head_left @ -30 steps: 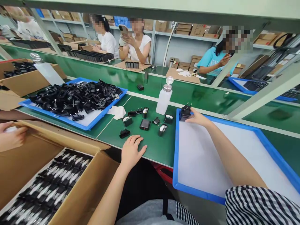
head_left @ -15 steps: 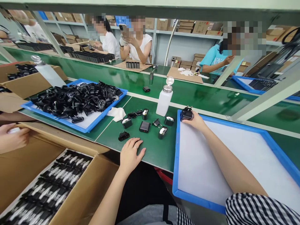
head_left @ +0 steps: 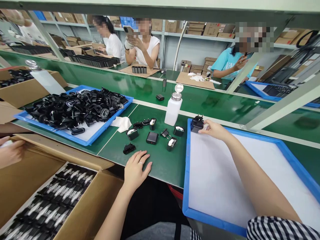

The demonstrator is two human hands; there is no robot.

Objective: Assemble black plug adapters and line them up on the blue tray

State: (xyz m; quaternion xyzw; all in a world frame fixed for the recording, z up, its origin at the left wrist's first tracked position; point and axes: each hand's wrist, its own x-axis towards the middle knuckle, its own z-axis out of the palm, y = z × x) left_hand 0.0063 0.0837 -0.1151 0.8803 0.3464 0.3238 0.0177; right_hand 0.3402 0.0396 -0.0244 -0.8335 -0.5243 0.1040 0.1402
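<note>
My left hand [head_left: 136, 170] lies palm down on the front edge of the green bench [head_left: 160, 163], fingers stretched out, holding nothing. Just beyond its fingers are a black charger housing [head_left: 152, 138], a black plug cover [head_left: 129, 148] with two pins, and open housings [head_left: 171, 143] showing white parts inside. At the far left corner of the blue-rimmed tray [head_left: 186, 176] a black plug charger [head_left: 197, 124] stands, pins up. My right hand [head_left: 216, 130] is at its right side, thumb and fingers parted, fingertips by its lower edge.
A blue tray [head_left: 86, 143] heaped with black plug covers stands left, beside a white cloth [head_left: 122, 124]. A white pump bottle [head_left: 173, 111] stands behind the parts. A cardboard box [head_left: 85, 203] holds rows of black-and-white pieces. Another person's hand [head_left: 11, 153] is at far left; people sit opposite.
My right hand has drawn slightly right, off the plug charger, which now stands in the tray corner. My left hand rests as before. The whole view has shifted a little.
</note>
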